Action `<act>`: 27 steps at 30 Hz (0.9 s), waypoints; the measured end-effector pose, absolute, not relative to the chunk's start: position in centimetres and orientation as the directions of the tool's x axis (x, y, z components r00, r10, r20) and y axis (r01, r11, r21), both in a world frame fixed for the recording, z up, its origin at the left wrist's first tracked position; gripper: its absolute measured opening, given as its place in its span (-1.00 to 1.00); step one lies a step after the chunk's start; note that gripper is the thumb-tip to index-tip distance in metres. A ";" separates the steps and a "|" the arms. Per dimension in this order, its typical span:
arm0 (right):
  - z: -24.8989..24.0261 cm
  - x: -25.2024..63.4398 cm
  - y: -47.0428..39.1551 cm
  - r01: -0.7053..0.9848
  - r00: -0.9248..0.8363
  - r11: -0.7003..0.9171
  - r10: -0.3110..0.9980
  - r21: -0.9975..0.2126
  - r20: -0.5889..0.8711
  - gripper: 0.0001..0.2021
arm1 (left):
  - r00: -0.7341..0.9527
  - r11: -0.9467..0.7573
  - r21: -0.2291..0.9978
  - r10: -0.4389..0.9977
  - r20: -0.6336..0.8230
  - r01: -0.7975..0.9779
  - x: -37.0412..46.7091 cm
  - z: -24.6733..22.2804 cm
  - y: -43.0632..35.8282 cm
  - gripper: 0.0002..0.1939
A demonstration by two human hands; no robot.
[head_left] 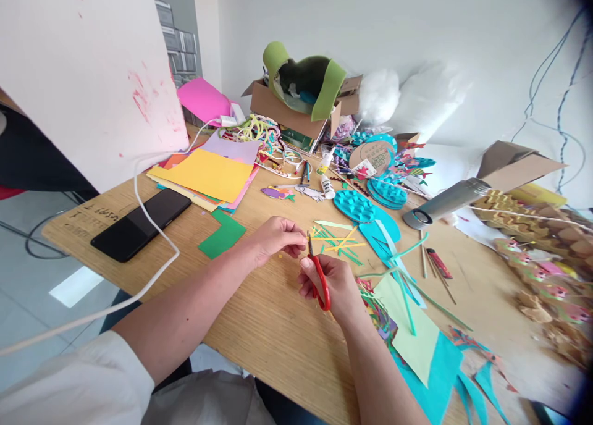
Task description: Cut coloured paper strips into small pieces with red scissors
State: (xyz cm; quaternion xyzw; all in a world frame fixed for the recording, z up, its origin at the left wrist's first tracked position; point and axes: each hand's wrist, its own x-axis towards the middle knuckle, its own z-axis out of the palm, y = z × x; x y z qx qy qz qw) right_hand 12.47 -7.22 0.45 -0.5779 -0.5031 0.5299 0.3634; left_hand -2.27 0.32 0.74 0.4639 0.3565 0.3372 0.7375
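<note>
My right hand is closed round the handles of a pair of red-handled scissors, whose blades point up and away from me. Just left of the blades, my left hand has its fingertips pinched together; whatever lies between them is too small to make out. Thin green and yellow paper strips lie in a loose, crossed pile just beyond the scissors. A pale green strip rests behind that pile. To the left of my left hand lies a green paper offcut.
Stacked coloured paper and a black phone sit at left, with a white cable across the phone. Glue bottles, blue paper discs and a metal flask stand or lie farther back. Paper sheets cover the right side.
</note>
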 end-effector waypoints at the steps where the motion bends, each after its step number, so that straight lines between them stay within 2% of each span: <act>1: 0.5 12.5 -7.2 0.197 -0.069 -0.231 0.966 -0.953 -0.248 -0.51 | 0.514 0.342 0.924 0.831 -0.212 -0.172 -2.3 0.7 0.3 -0.89; 12: 1.0 12.3 -7.2 0.232 -0.062 -0.224 0.968 -0.947 -0.244 -0.50 | 0.539 0.329 0.932 0.818 -0.200 -0.153 -2.4 0.6 0.4 -0.90; 27: 0.6 12.5 -7.3 0.198 -0.064 -0.228 0.968 -0.953 -0.245 -0.51 | 0.532 0.340 0.930 0.818 -0.219 -0.138 -2.4 1.0 0.2 -0.89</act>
